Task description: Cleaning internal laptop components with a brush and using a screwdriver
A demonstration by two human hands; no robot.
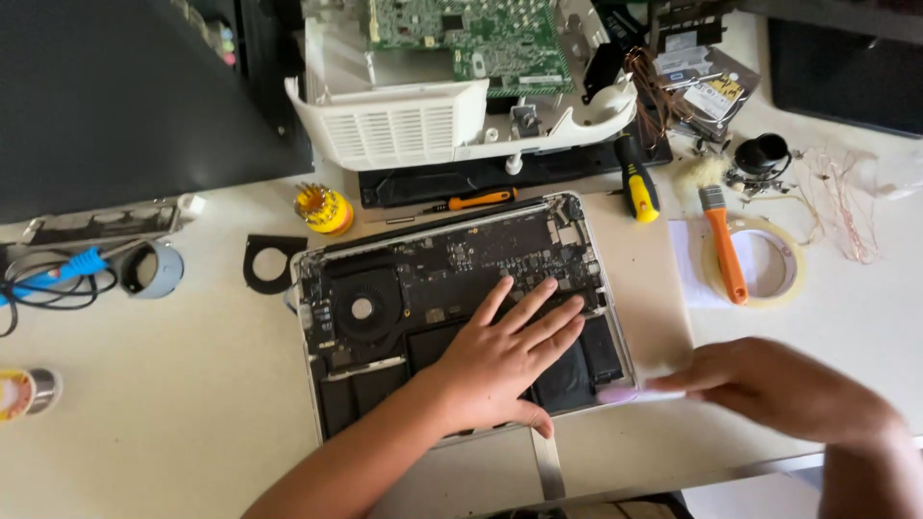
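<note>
An opened silver laptop (332,255) lies bottom-up on the white table, its fan (363,308), dark circuit board and black battery cells exposed. My left hand (505,356) rests flat on the battery area, fingers spread, holding nothing. My right hand (784,389) hovers at the laptop's right edge, blurred, pinching a thin pale pinkish tool (630,394) whose tip touches the laptop's lower right corner.
An orange-handled brush (723,245) lies across a tape roll (784,288). A yellow screwdriver (636,187), an orange screwdriver (478,201) and a yellow bit holder (323,208) sit behind the laptop. A white plastic housing (404,120) with a green circuit board stands farther back. A blue-handled soldering iron (67,271) lies left.
</note>
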